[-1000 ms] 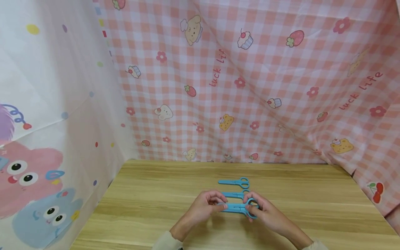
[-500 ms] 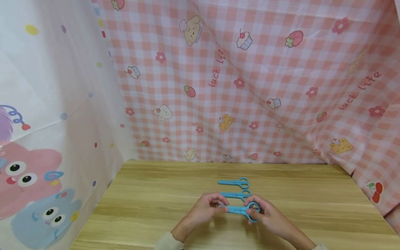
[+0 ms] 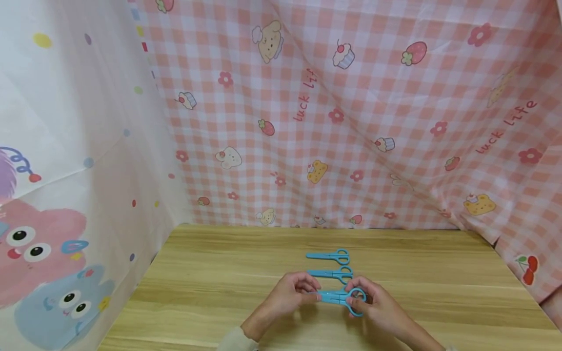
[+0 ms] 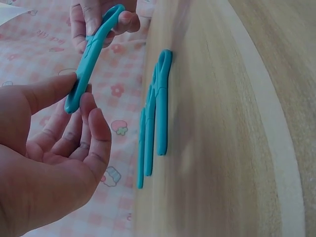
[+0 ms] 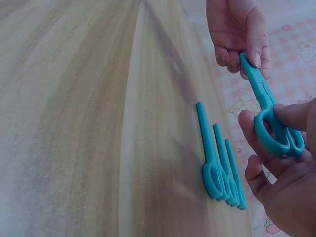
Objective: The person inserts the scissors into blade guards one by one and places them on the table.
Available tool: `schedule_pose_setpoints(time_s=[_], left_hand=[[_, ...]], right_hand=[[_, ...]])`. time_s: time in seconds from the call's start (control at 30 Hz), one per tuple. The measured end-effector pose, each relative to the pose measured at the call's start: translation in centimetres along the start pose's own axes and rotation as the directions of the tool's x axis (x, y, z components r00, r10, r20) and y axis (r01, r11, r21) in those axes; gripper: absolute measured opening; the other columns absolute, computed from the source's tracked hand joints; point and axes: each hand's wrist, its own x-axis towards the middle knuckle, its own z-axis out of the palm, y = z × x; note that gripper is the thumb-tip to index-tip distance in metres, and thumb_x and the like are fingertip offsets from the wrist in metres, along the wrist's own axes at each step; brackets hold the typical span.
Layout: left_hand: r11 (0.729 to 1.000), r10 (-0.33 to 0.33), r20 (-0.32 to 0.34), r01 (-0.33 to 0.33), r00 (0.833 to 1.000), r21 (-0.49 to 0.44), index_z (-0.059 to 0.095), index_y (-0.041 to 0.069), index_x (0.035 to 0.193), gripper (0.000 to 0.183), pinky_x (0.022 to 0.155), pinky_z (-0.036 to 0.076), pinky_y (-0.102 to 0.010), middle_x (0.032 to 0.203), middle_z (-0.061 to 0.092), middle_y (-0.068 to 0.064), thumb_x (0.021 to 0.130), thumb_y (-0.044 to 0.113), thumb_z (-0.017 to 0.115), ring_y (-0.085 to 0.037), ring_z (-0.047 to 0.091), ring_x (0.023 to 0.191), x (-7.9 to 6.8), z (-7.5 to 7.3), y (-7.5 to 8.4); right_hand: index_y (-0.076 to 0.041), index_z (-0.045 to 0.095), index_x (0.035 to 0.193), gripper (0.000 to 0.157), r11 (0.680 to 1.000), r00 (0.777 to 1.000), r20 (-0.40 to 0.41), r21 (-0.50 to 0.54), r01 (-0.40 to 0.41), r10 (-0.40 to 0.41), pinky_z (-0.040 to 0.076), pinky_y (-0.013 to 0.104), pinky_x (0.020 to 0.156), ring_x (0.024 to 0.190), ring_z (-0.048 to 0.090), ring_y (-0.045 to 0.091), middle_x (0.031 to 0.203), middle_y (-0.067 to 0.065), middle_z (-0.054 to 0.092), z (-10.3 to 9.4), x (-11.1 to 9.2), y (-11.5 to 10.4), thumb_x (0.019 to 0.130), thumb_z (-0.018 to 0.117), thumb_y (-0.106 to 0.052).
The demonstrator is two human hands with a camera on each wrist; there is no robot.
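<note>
A pair of light blue scissors is held up over the table between both hands, its blade end to the left. My left hand pinches the blade tip between thumb and fingers. At the other end, my right hand grips the scissors by the finger loops, thumb on the near side. In the right wrist view the blades of the held scissors lie together in one blue strip. Beneath them, three matching scissors lie in a row, the nearest pair mostly covered by the held one in the head view.
Two of the lying scissors, the farthest pair and the middle pair, point left on the wooden table. A pink checked cloth hangs behind the table's back edge, and a white printed cloth hangs on the left.
The held scissors and both hands have moved slightly toward the person. The loop end has dropped a little lower in the head view. The lying scissors stay put.
</note>
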Motion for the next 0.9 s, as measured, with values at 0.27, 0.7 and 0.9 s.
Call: schedule_pose_setpoints(time_s=[0.27, 0.7, 0.9], left_hand=[[1.0, 0.006, 0.033, -0.005, 0.999, -0.012, 0.068, -0.004, 0.101, 0.019, 0.07, 0.048, -0.02, 0.087, 0.07, -0.009, 0.083, -0.004, 0.072, -0.01, 0.062, 0.077, -0.16, 0.13, -0.04], [1.0, 0.002, 0.032, -0.001, 0.999, -0.012, 0.068, -0.005, 0.098, 0.017, 0.069, 0.047, -0.019, 0.082, 0.067, 0.0, 0.082, -0.003, 0.074, -0.008, 0.06, 0.075, -0.09, 0.65, -0.69], [1.0, -0.022, 0.02, 0.022, 1.0, 0.0, 0.069, -0.003, 0.095, 0.015, 0.066, 0.047, -0.019, 0.082, 0.066, -0.001, 0.082, -0.004, 0.075, -0.012, 0.059, 0.074, -0.05, 0.99, -1.0]], right_hand=[[0.004, 0.053, 0.111, 0.022, 0.999, 0.998, -0.04, 0.0, -0.041, 0.041, 0.059, 0.037, 0.07, 0.076, 0.068, 0.028, 0.09, 0.013, 0.06, 0.15, -0.34, 0.16, 0.094, 0.064, -0.003], [0.009, 0.048, 0.111, 0.025, 0.999, 0.997, -0.064, 0.034, -0.032, 0.034, 0.059, 0.039, 0.067, 0.074, 0.067, 0.023, 0.089, 0.013, 0.058, 0.3, -0.5, 0.26, 0.093, 0.064, 0.001], [0.008, 0.043, 0.111, 0.032, 0.998, 0.994, -0.096, 0.042, -0.055, 0.059, 0.06, 0.04, 0.067, 0.073, 0.068, 0.024, 0.087, 0.011, 0.056, 0.41, -0.67, 0.35, 0.091, 0.067, 0.001]])
